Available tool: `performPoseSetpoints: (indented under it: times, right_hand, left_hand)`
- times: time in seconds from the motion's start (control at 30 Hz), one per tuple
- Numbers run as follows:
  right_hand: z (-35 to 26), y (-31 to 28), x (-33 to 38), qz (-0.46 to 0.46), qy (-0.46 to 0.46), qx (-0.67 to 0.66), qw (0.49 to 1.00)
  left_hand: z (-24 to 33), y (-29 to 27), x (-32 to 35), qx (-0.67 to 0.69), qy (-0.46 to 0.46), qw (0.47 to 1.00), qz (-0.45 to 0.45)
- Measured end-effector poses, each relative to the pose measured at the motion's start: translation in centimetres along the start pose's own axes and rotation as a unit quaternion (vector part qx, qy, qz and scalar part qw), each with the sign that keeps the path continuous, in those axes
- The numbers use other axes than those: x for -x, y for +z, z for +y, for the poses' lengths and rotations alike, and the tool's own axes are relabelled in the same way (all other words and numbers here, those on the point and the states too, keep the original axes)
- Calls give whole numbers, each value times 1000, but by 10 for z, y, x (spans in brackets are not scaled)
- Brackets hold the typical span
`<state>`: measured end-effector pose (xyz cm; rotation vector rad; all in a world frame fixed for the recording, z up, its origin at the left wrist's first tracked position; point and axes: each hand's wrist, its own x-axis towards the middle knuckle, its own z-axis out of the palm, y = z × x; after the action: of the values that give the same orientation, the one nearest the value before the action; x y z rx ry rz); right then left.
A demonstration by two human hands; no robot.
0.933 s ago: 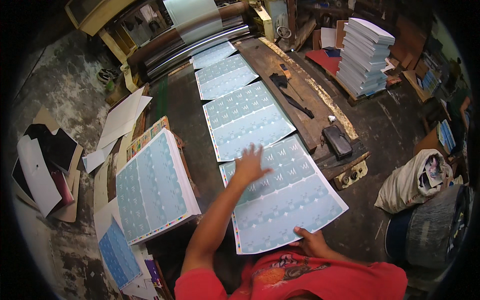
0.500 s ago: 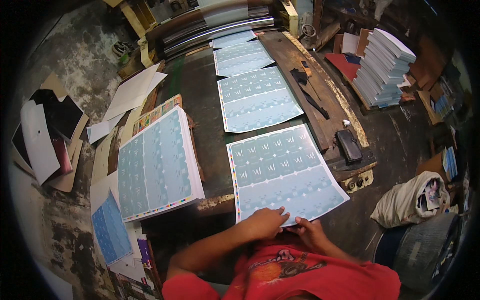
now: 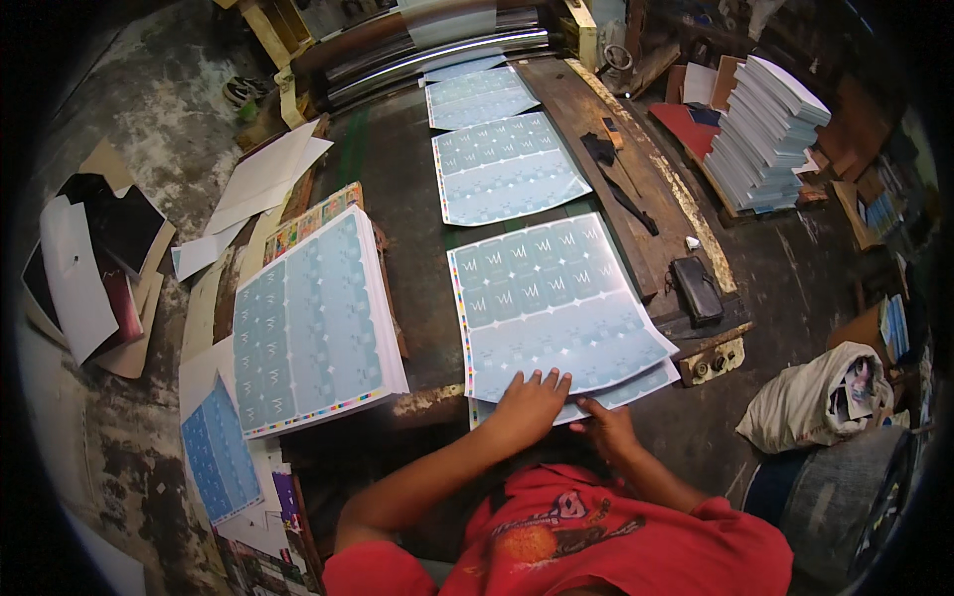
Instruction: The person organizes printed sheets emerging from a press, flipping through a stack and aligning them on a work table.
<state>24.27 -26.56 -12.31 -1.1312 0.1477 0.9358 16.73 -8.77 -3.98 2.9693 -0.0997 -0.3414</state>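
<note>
Two light blue printed sheets overlap in front of me, an upper printed sheet [image 3: 571, 333] and a lower printed sheet [image 3: 646, 382] whose near edge peeks out beneath. My left hand [image 3: 530, 409] lies on the near edge of the upper sheet, fingers stretched out flat. My right hand [image 3: 608, 432] grips the near edge of the lower sheet, thumb on top and fingers hidden underneath. Beyond them, another printed sheet [image 3: 509, 179] rests on the dark table [image 3: 407, 288], with further matching sheets in a row toward the machine's rollers [image 3: 437, 65].
To the left stands a thick stack of printed sheets [image 3: 313, 328]. A black pouch [image 3: 696, 290] and dark tools [image 3: 621, 184] lie along the table's right side. A tall paper stack [image 3: 760, 139] and a white sack [image 3: 825, 397] stand farther right.
The row of sheets has slid toward me, and one now overlaps the sheet I was holding. My left hand has shifted slightly left and up, spreading its fingers over the upper sheet.
</note>
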Motion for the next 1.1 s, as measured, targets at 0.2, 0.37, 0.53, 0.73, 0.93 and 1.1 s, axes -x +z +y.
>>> performPoseSetpoints:
  times: [0.2,0.37,0.53,0.73,0.93,1.1]
  right_hand:
    - [-10,7,16,14,26,-16,999]
    - [-6,5,23,6,20,-25,999]
    - [-10,10,33,-1,28,-37,999]
    - [-11,11,46,0,42,-43,998]
    - [-13,8,76,24,65,-38,997]
    - [-19,0,104,37,74,-29,996]
  left_hand:
    - [-31,27,-31,-9,-18,999,38]
    - [-58,23,-56,-14,-26,999,38]
    - [-82,15,-79,-36,-42,998,43]
    - [-106,6,-100,-39,-63,996,55]
    - [-132,3,-125,-67,-166,983,47]
    - [-132,-5,-132,-71,-255,963,56]
